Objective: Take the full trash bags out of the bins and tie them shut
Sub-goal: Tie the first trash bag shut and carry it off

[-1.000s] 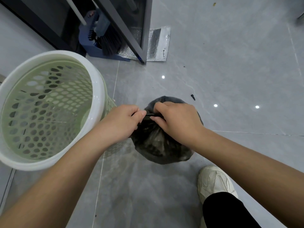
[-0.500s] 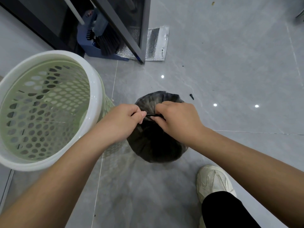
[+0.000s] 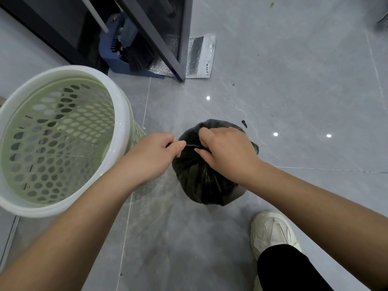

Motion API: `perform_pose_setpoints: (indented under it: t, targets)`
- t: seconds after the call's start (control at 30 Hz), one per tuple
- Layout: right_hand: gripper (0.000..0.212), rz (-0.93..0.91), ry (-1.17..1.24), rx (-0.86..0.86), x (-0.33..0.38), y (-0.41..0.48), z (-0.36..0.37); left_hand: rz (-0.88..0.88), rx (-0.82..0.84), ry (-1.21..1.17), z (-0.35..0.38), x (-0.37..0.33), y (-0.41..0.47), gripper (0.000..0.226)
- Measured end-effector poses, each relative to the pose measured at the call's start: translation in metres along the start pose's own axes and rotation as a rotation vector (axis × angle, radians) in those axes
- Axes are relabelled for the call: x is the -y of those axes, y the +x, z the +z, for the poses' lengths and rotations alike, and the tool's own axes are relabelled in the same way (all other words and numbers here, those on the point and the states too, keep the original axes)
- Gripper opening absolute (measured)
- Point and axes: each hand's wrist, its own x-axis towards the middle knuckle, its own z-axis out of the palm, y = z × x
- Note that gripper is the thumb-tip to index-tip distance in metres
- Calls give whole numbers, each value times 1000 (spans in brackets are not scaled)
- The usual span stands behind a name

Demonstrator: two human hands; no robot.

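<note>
Bag first: the black trash bag (image 3: 206, 183) sits on the gray floor (image 3: 294, 85), out of the bin, near the middle of your view. Its top is bunched up tight.

Your left hand (image 3: 153, 157) is at the bag's 9 o'clock side. Your right hand (image 3: 227, 153) lies over the bag's top, approx 12 to 1 o'clock. Both hands are clenched on the bunched top. Your left fingers (image 3: 181, 144) pinch one end of a thin black strand of the bag, and your right fingers (image 3: 204, 135) curl round the other end. The strand runs straight between them. The 2 hands are near each other but apart. Can't tell if a knot is made, since your right hand hides that spot.

The bin (image 3: 123, 114) stands at the bag's 9 o'clock, just beside your left wrist. It has a white rim & a pale green wall full of holes.

Other stuff:
- Your white shoe (image 3: 270, 229) w/ a black pant leg, at the bag's 5 o'clock.
- A small black bit (image 3: 244, 123) on the floor, at the bag's 1 o'clock, just beside it.
- A blue dustpan (image 3: 117, 59) w/ a black brush (image 3: 137, 56), far off at 11 o'clock, behind a dark door frame (image 3: 182, 38).
- A silver foil bag (image 3: 200, 55) flat on the floor at 12 o'clock, by the frame's foot.
</note>
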Motion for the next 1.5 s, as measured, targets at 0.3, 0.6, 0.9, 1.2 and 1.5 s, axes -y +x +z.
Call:
perform_pose_setpoints:
  t: [0.3,0.6,0.9,1.2,1.5]
  targets:
    - [16,-57,11,-33,0,1,11,-33,5,16,-1,-2,1,42]
    - [15,33,-79,-14,2,4,13,-55,8,-42,3,-1,3,43]
    - [14,38,-34,-14,-1,2,17,-56,-15,-59,1,-2,7,38]
    - [21,67,-31,19,-2,2,14,-61,-6,-42,1,-2,2,37]
    - [19,113,62,80,4,5,16,-55,-16,-85,-1,3,2,43]
